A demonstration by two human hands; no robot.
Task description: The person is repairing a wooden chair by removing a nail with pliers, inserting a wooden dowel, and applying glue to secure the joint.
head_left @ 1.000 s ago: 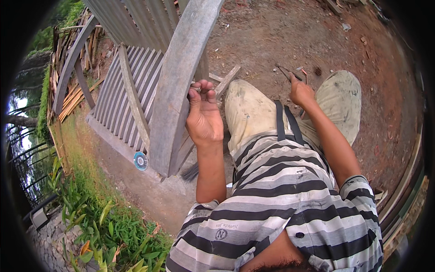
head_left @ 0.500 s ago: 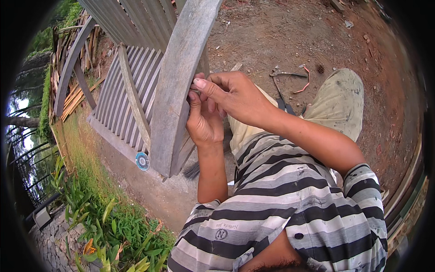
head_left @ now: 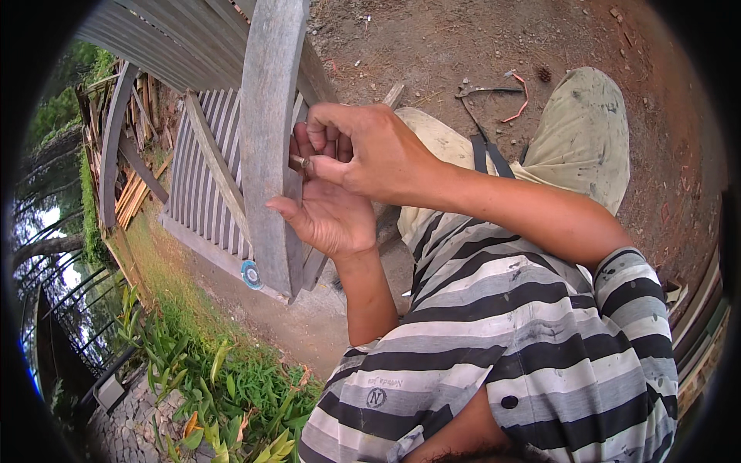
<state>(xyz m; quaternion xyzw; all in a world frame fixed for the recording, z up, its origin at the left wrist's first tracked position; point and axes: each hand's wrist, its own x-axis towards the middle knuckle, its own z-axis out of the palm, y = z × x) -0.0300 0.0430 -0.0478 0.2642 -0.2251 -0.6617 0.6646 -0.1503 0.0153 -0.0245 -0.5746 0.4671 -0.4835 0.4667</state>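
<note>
A weathered grey slatted wooden chair (head_left: 208, 170) stands in front of me, its broad curved armrest (head_left: 266, 154) closest to my hands. My right hand (head_left: 359, 150) is closed beside the armrest's right edge. Thumb and fingertips pinch something small and pale, too small to name. Just below it, my left hand (head_left: 336, 220) is turned palm up, with the thumb spread out toward the armrest's edge. Its other fingers are partly hidden behind my right hand. A round blue-rimmed disc (head_left: 251, 274) rests at the chair's seat edge, near the armrest's lower end.
Pliers-like tool (head_left: 490, 90) and a bent red strip (head_left: 525, 100) lie on the dirt beyond my knees. Dark straps (head_left: 490, 157) lie between my legs. Leafy plants (head_left: 255, 386) grow at lower left; stacked wood strips (head_left: 139, 189) lie behind the chair.
My left hand has opened, its thumb swinging away from the right hand's fingers. The right hand stays pinched. The view has shifted, so the chair appears further left.
</note>
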